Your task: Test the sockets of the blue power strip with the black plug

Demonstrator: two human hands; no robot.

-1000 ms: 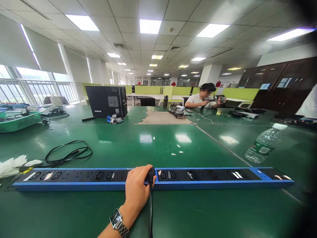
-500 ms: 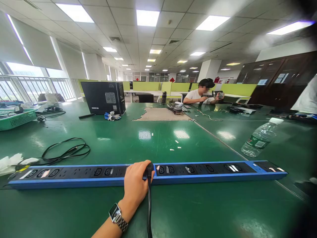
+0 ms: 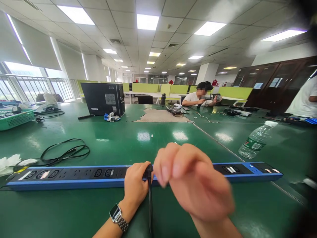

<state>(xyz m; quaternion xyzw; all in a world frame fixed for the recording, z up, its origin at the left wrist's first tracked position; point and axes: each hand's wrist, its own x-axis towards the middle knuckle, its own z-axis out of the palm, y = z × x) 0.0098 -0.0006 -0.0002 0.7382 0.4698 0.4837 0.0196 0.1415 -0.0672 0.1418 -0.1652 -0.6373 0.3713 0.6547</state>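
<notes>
Currently gripping a black moulded plug [image 3: 149, 172] with the bare left hand [image 3: 135, 180], fingers curled together over the far side, thumb along the near side. Positioned at the middle of a long blue power strip with a black socket face [image 3: 74, 178], laid crosswise on a glossy green tabletop [image 3: 74, 211]. Cannot tell whether fully seated in a socket. Trailing a thick black cable [image 3: 150, 211] from the plug toward the body. Wearing a square-faced watch with silver metal links [image 3: 119, 216] on the left wrist. Holding the bare right hand [image 3: 195, 185], blurred, before the strip, just right of the plug, fingers bent inward and close together. Cannot tell whether pinching anything there. Facing, beyond the strip, a looped thin black cord [image 3: 71, 151] leftward and a clear plastic bottle with a green label [image 3: 255, 142] rightward.
</notes>
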